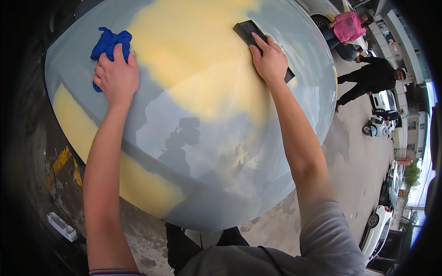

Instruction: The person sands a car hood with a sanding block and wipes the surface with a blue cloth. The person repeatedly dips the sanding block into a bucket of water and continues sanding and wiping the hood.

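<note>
Before me spreads a large curved panel (216, 165), like a car hood, with grey and pale yellow patches and a wet-looking sheen. My left hand (116, 78) presses a crumpled blue cloth (110, 41) onto its left part, the fingers bent over the cloth. At the far right of the yellow area, my right hand (270, 60) grips a long black sanding block (245, 31) from above. The block lies slantwise against the surface; its underside is hidden.
A white box-like container (62, 227) lies on the ground at lower left. To the right stand a person in black (375, 76), a person in pink (348, 26) and a scooter (378, 127). Parked cars, among them a white car (377, 232), line the yard.
</note>
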{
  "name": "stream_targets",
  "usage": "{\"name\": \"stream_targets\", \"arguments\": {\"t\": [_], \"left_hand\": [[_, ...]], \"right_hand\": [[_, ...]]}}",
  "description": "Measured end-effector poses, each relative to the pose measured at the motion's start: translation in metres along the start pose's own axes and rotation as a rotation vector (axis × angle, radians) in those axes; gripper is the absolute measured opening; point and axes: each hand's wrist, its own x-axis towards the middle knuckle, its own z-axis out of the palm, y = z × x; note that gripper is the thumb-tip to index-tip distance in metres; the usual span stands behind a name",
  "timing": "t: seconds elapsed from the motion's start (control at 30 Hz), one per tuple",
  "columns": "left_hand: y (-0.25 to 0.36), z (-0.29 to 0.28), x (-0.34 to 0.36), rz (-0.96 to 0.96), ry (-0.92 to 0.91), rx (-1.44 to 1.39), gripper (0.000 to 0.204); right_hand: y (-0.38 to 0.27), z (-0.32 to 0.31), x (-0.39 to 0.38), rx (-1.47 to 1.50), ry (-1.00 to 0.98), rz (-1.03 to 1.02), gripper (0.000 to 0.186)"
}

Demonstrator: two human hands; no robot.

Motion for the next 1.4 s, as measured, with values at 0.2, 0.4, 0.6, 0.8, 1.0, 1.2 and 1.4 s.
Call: {"name": "stream_targets", "arguments": {"t": [0.2, 0.4, 0.6, 0.8, 1.0, 1.2, 1.4], "left_hand": [[-0.036, -0.005, 0.005, -0.015, -0.014, 0.104, 0.058], [-0.023, 0.007, 0.003, -0.015, 0.038, 0.081, 0.054], [-0.024, 0.021, -0.003, 0.004, 0.009, 0.182, 0.054], [-0.039, -0.007, 0.009, -0.016, 0.025, 0.139, 0.054], [0.022, -0.008, -0.005, 0.029, 0.014, -0.051, 0.052], [-0.027, -0.003, -0.004, -0.021, 0.013, 0.004, 0.054], [-0.025, -0.001, -0.011, -0.024, 0.021, -0.003, 0.055]], "right_hand": [[-0.095, -0.095, -0.215, 0.143, -0.122, -0.181, 0.055], [-0.009, -0.044, -0.027, 0.073, -0.013, -0.099, 0.044], [-0.022, -0.050, -0.085, 0.154, -0.075, -0.058, 0.048], [-0.061, -0.098, -0.155, 0.235, -0.105, -0.311, 0.056], [0.038, -0.018, 0.021, -0.021, -0.101, 0.118, 0.045], [-0.067, -0.102, -0.183, 0.128, -0.146, -0.159, 0.053], [-0.009, -0.029, -0.033, 0.055, -0.156, -0.126, 0.056]]}}
